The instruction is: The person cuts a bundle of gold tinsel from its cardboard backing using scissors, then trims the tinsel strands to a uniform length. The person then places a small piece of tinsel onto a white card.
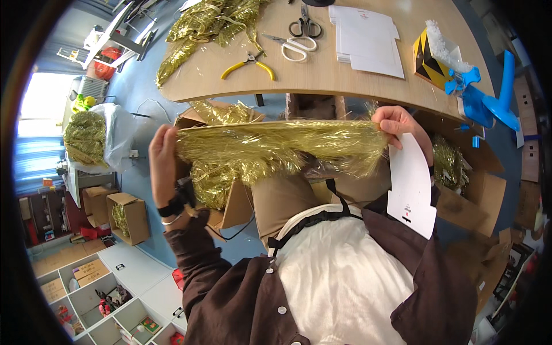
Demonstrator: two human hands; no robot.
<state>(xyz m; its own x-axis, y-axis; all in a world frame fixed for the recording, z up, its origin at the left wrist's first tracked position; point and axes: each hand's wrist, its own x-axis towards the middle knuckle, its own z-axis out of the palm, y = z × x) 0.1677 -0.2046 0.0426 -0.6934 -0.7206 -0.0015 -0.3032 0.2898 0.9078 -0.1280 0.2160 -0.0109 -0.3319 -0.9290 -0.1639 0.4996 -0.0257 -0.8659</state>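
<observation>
A strip of gold tinsel fringe (280,144) is stretched level above my lap, its strands hanging down. My left hand (164,151) pinches one end of its top edge. At the other end, my right hand (396,123) grips the fringe between thumb and fingers. A white card (412,189) with small print hangs below my right hand, apparently held by its upper end. Below the strip on the left, more gold tinsel (211,185) fills an open cardboard box (235,207).
The wooden table (207,88) ahead holds yellow-handled pliers (249,64), white-handled scissors (295,46), black-handled scissors (305,26), stacked white cards (366,41) and a gold tinsel heap (202,30). A blue clamped device (478,101) sits at its right edge. An open carton (474,202) stands right.
</observation>
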